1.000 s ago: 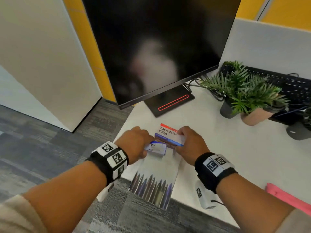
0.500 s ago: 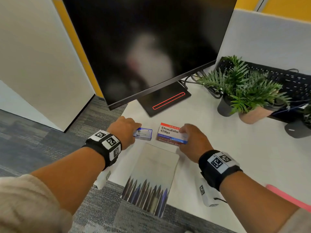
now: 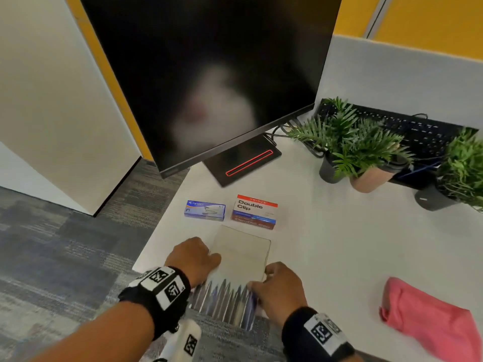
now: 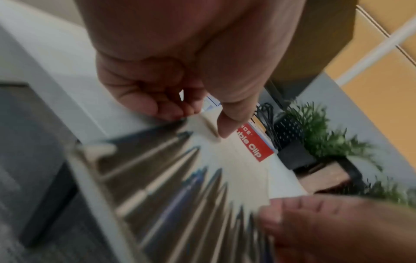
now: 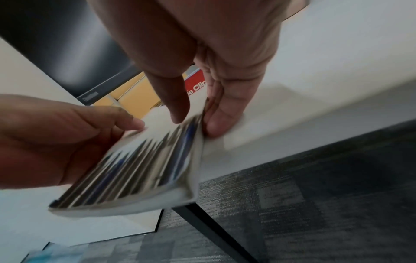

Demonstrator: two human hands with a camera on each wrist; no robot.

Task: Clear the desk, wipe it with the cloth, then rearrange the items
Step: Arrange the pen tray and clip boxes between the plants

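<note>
A booklet (image 3: 240, 254) with pencils pictured on its cover lies at the desk's (image 3: 339, 244) front left corner and overhangs the edge. My left hand (image 3: 193, 259) holds its left side, thumb on the cover (image 4: 236, 160). My right hand (image 3: 277, 286) pinches its right edge; in the right wrist view that edge (image 5: 139, 160) curls up off the desk. Behind the booklet a blue staple box (image 3: 205, 210) and a red-and-white Double Clip box (image 3: 254, 211) sit side by side, with no hand on them. The pink cloth (image 3: 428, 320) lies at the front right.
A dark monitor (image 3: 209, 74) on a black base (image 3: 245, 163) stands at the back left. Potted plants (image 3: 347, 147) and a black keyboard (image 3: 418, 131) crowd the back right. Grey carpet lies beyond the desk's left and front edges.
Both hands have let go of the two boxes, which now rest apart behind the booklet. The hands drew back and took hold of the booklet's two sides.
</note>
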